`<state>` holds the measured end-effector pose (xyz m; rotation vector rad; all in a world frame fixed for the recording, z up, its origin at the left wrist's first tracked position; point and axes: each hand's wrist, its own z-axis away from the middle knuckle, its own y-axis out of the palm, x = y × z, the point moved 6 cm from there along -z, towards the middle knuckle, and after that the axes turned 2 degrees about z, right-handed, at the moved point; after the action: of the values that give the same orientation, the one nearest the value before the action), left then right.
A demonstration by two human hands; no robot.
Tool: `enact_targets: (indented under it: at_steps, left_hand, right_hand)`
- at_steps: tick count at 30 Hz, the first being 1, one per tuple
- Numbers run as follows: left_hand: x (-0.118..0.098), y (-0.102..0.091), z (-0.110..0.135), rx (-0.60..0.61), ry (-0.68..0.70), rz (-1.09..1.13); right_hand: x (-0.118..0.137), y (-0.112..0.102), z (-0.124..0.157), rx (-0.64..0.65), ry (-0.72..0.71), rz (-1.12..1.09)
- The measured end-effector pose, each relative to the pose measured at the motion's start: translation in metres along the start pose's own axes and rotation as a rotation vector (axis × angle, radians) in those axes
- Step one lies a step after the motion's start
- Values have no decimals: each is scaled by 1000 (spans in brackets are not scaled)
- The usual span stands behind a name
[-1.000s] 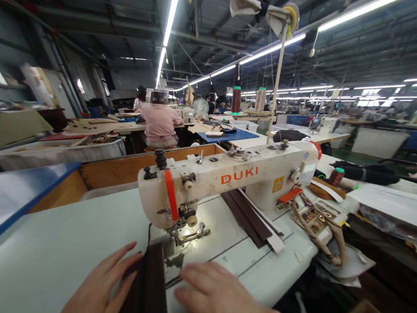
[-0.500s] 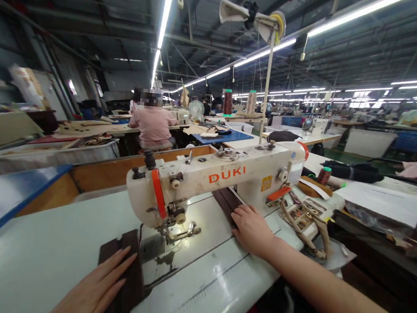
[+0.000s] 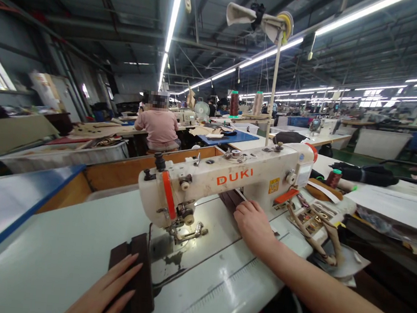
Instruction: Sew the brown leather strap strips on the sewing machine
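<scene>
Brown strips (image 3: 228, 198), mostly hidden under right hand (image 3: 255, 225)

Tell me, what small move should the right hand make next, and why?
Probably lift one strip off the dark stack: the right hand rests on it by the sewing machine, while the left hand holds other strips flat near the needle.

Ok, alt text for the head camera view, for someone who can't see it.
A person's left hand lies flat on dark brown strips beside a DUKI sewing machine, while the right hand touches stacked strips behind it.
</scene>
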<state>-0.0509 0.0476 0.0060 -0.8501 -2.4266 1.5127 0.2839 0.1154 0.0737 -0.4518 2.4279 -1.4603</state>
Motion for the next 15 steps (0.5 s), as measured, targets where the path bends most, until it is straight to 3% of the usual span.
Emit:
enact_targets:
  at_steps: [5,10,12,15]
  left_hand:
    - [-13,-14,-2,-29,124,-84]
    - [-31,-26,-3,-50,57,-142]
    - [-42,-34,-5,-67,40,-166]
    - [-67,-45,-6,-94,76,-205]
  right_hand:
    - [-15,-43,13,-264,80,-82]
    - [-18,-113,56,-667,95,-426]
    - [-17,-132,66,-700,153,-599]
    - [2,-128,58,-489,215,-940]
